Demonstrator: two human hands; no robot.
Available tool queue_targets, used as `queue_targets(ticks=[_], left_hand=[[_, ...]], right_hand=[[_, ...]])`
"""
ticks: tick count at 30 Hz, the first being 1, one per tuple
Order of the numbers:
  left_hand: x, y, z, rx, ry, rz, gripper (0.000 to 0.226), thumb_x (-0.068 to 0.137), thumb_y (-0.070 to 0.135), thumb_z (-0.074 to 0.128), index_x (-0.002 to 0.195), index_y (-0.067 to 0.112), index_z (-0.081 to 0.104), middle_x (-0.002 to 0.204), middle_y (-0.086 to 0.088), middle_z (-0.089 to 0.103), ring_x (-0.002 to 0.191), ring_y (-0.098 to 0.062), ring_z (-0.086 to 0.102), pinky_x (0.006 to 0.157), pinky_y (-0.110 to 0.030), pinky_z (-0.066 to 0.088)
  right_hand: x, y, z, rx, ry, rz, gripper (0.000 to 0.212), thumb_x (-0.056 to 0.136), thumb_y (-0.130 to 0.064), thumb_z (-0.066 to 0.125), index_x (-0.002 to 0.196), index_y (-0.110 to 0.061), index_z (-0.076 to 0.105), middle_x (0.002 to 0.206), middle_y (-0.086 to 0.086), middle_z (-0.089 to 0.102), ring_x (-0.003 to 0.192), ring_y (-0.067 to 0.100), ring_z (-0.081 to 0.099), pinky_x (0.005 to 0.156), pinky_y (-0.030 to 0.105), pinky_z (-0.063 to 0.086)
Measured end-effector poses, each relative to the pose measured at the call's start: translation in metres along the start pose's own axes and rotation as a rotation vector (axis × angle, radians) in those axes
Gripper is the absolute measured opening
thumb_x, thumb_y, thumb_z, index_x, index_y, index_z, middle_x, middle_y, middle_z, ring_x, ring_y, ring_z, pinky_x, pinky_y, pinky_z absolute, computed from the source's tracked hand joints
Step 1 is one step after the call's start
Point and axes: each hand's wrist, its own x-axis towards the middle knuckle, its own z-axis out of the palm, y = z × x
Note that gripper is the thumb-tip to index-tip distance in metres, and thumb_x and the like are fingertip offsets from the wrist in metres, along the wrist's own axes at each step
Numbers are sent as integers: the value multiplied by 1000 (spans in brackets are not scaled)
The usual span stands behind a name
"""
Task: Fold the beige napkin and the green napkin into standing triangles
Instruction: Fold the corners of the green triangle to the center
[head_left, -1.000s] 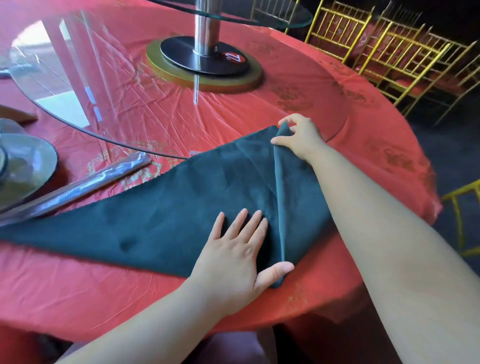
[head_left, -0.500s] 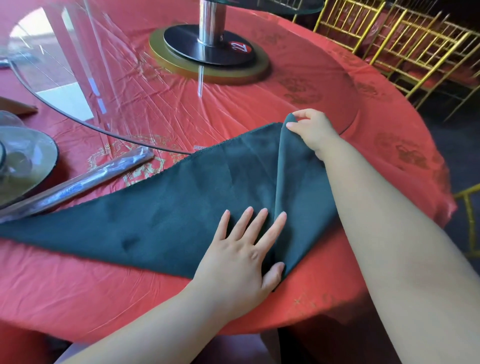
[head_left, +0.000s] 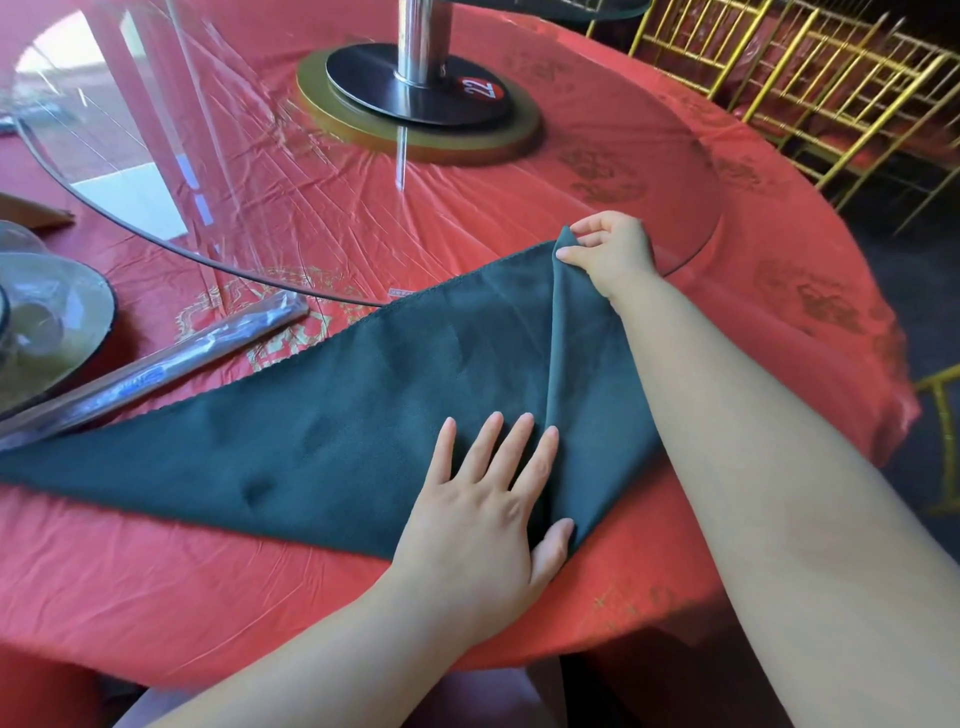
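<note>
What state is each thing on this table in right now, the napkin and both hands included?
green napkin, flat as a long triangle, right flap folded up to the far point.
left hand, open, fingers straight, pressing the napkin beside the fold.
right hand, pinching the flap's tip at the far point.
plastic sleeve, lying flat beside the napkin's far edge.
beige napkin, not in view.

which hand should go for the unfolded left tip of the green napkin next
Probably the left hand: it lies flat on the green napkin, nearer that tip, while the right hand pinches the folded corner.
</note>
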Motion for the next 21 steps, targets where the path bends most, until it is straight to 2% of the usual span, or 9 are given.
queue_targets(ticks=[4, 8, 10, 12, 13, 15, 17, 19, 21], left_hand=[[0, -1, 0, 5, -4, 14, 68, 85, 60, 33, 139, 20, 41, 140, -5, 47, 132, -27, 41, 106, -50, 17], [0, -2, 0, 17, -39, 33, 67, 85, 63, 32, 139, 26, 41, 141, -8, 46, 132, -29, 40, 104, -52, 17], [2, -2, 0, 15, -56, 26, 66, 84, 63, 33, 138, 26, 43, 141, -8, 46, 133, -29, 39, 104, -52, 17], [2, -2, -1, 8, -67, 29, 67, 83, 64, 33, 137, 25, 45, 141, -8, 47, 132, -29, 40, 103, -53, 17], [2, -2, -1, 7, -68, 31, 67, 83, 64, 33, 136, 25, 46, 140, -8, 48, 132, -29, 40, 103, -53, 17], [3, -1, -2, 8, -83, 30, 67, 82, 64, 33, 135, 24, 47, 139, -8, 49, 132, -29, 41, 103, -53, 16], [4, 0, -3, 16, -102, 29, 70, 83, 64, 29, 139, 23, 42, 142, -9, 44, 135, -29, 35, 105, -52, 11], [5, 0, -5, 36, -127, 38, 76, 83, 65, 16, 146, 22, 25, 152, -10, 26, 142, -27, 17, 109, -50, -3], [5, 0, -5, 71, -103, 63, 82, 78, 65, -1, 148, 23, 3, 157, -7, 3, 144, -23, -5, 108, -48, -16]], right_hand=[[2, -1, 6, -15, 47, 2, 24, 73, -12, 75, 92, -18, 62, 89, -3, 61, 86, 18, 63, 82, 31, 52], [3, -2, 7, -53, 77, 10, 28, 75, -16, 74, 100, -15, 62, 92, -4, 59, 85, 16, 59, 72, 24, 43], [-3, -3, 7, -191, 116, -45, 33, 76, -25, 73, 105, -17, 59, 101, 0, 58, 96, 21, 57, 79, 28, 43], [-18, -5, 4, -349, 135, -180, 43, 78, -35, 69, 114, -18, 54, 119, 6, 51, 111, 26, 49, 95, 33, 38], [-32, -7, 2, -353, 115, -263, 45, 79, -37, 67, 118, -18, 52, 123, 8, 47, 115, 27, 45, 100, 34, 34], [-70, -8, -7, -300, 18, -420, 44, 80, -40, 61, 118, -17, 53, 122, 7, 47, 116, 27, 44, 103, 34, 31], [-115, 0, -21, -324, -125, -544, 47, 79, -45, 52, 117, -18, 55, 122, 2, 50, 118, 19, 45, 106, 38, 31], [-160, 17, -37, -398, -294, -563, 53, 80, -50, 45, 125, -23, 49, 133, -6, 46, 128, 5, 36, 114, 41, 21], [-197, 33, -49, -479, -440, -500, 61, 81, -55, 36, 138, -33, 34, 149, -13, 27, 138, -4, 16, 117, 34, 3]])
